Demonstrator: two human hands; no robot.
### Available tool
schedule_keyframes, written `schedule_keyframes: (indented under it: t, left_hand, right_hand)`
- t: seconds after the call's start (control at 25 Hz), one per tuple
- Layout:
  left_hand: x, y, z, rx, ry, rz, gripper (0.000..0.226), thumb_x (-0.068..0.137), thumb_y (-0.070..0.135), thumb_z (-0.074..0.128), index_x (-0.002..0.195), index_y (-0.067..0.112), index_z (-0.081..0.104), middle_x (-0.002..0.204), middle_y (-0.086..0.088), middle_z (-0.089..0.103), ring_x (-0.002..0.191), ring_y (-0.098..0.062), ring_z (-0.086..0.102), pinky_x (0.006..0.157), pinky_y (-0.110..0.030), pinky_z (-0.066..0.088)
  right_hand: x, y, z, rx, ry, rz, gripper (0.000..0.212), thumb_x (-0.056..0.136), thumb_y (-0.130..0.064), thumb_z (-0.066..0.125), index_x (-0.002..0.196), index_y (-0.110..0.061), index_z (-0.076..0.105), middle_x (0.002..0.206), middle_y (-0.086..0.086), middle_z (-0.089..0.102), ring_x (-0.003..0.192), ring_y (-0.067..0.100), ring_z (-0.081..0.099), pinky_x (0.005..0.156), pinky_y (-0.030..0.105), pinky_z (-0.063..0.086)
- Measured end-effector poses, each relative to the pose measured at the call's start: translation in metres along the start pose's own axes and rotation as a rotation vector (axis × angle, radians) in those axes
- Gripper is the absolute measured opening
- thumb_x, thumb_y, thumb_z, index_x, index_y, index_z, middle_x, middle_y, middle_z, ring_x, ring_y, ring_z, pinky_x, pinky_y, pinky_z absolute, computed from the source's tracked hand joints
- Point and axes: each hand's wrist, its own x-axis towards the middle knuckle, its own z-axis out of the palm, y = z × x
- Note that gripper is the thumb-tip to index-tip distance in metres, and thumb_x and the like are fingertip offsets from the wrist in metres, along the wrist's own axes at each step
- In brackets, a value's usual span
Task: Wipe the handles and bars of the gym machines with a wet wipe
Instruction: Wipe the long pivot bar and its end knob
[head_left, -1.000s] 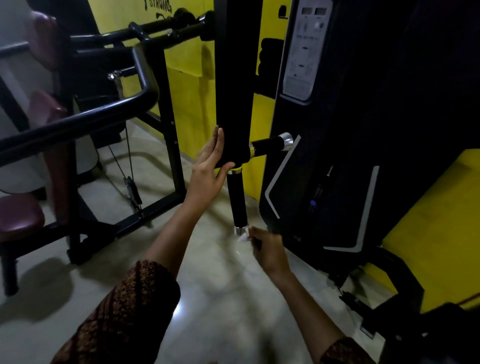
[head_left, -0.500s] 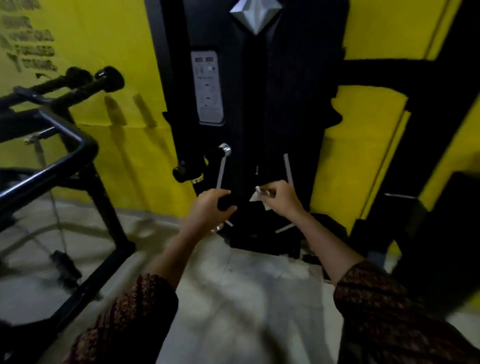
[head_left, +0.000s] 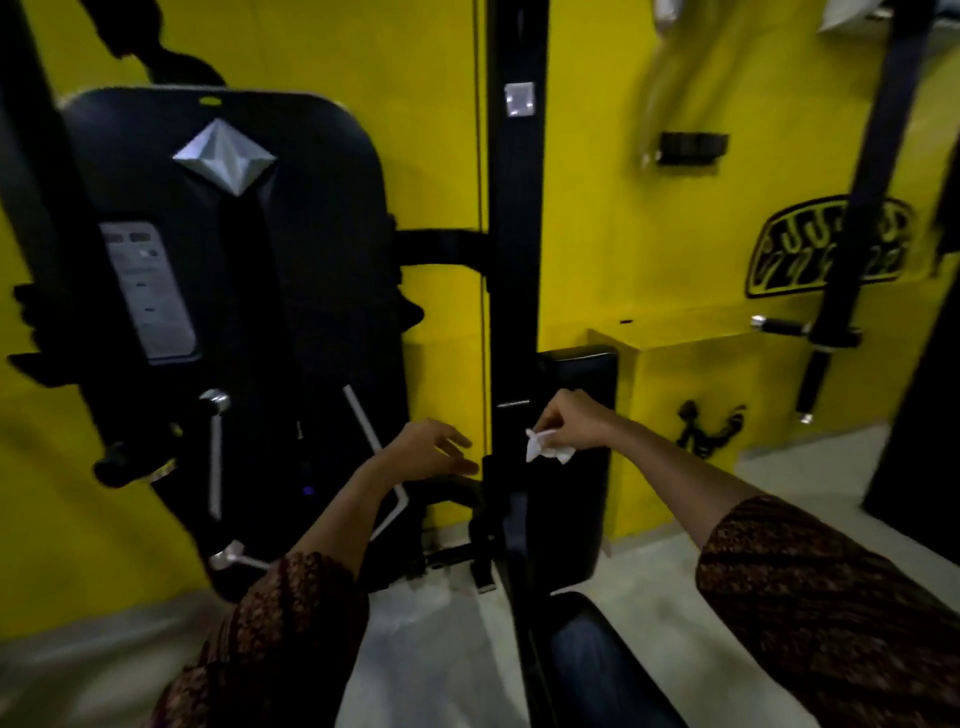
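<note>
- Right hand: fingers pinched on a crumpled white wet wipe, held against the black upright bar at the front edge of the padded black backrest.
- Left hand: empty, fingers loosely spread, just left of the bar.
- Weight-stack housing: smooth black shroud with a silver diamond emblem and a grey label panel.
- Far right: chrome-tipped black handles before the yellow wall.
- Both sleeves show a dark patterned fabric.

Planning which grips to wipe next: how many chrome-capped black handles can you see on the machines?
3. One left handle low on the black machine; a horizontal handle and a hanging handle on the far-right upright. Others may be hidden in the dark blur.
</note>
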Motion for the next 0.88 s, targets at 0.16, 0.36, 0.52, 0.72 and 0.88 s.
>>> schedule_keyframes:
  t: [0.16, 0.36, 0.52, 0.72, 0.88]
  left_hand:
    - [0.039, 0.075, 0.051, -0.261, 0.086, 0.07, 0.05, 0.074, 0.018, 0.077, 0.12, 0.008, 0.059, 0.108, -0.01, 0.065, 0.101, -0.019, 0.062, 0.085, -0.026, 0.048]
    - [0.106, 0.154, 0.125, -0.41, 0.089, 0.146, 0.048, 0.073, 0.009, 0.077, 0.118, 0.004, 0.06, 0.111, -0.016, 0.064, 0.095, -0.017, 0.06, 0.083, -0.027, 0.051]
    - [0.166, 0.217, 0.183, -0.437, 0.044, 0.163, 0.045, 0.071, 0.008, 0.078, 0.113, 0.006, 0.063, 0.115, -0.017, 0.063, 0.08, -0.01, 0.065, 0.063, -0.015, 0.048]
    - [0.226, 0.294, 0.234, -0.47, -0.002, 0.186, 0.045, 0.075, 0.006, 0.075, 0.117, 0.004, 0.06, 0.118, -0.016, 0.06, 0.089, -0.017, 0.061, 0.061, -0.015, 0.047]
    - [0.269, 0.324, 0.262, -0.445, -0.03, 0.19, 0.047, 0.075, 0.009, 0.075, 0.119, 0.007, 0.059, 0.121, -0.016, 0.06, 0.092, -0.018, 0.061, 0.07, -0.025, 0.048]
  right_hand:
    - [-0.05, 0.068, -0.035, 0.058, 0.123, 0.067, 0.022, 0.085, -0.008, 0.066, 0.1, 0.007, 0.069, 0.104, 0.021, 0.068, 0.095, 0.032, 0.063, 0.073, 0.038, 0.048]
    - [-0.099, 0.164, -0.083, 0.021, 0.255, 0.17, 0.017, 0.084, -0.01, 0.066, 0.093, 0.003, 0.072, 0.08, 0.018, 0.069, 0.074, 0.02, 0.058, 0.055, 0.022, 0.031]
    - [-0.122, 0.244, -0.131, 0.005, 0.291, 0.272, 0.02, 0.085, -0.011, 0.065, 0.1, 0.002, 0.07, 0.088, 0.017, 0.069, 0.072, 0.011, 0.048, 0.052, 0.025, 0.028]
    - [-0.135, 0.331, -0.182, -0.016, 0.31, 0.325, 0.02, 0.083, -0.011, 0.066, 0.09, 0.007, 0.07, 0.081, 0.025, 0.066, 0.069, 0.013, 0.042, 0.049, 0.023, 0.027]
    - [-0.129, 0.386, -0.203, 0.066, 0.348, 0.319, 0.023, 0.081, -0.013, 0.07, 0.1, 0.001, 0.07, 0.091, 0.021, 0.069, 0.08, 0.023, 0.062, 0.067, 0.038, 0.048]
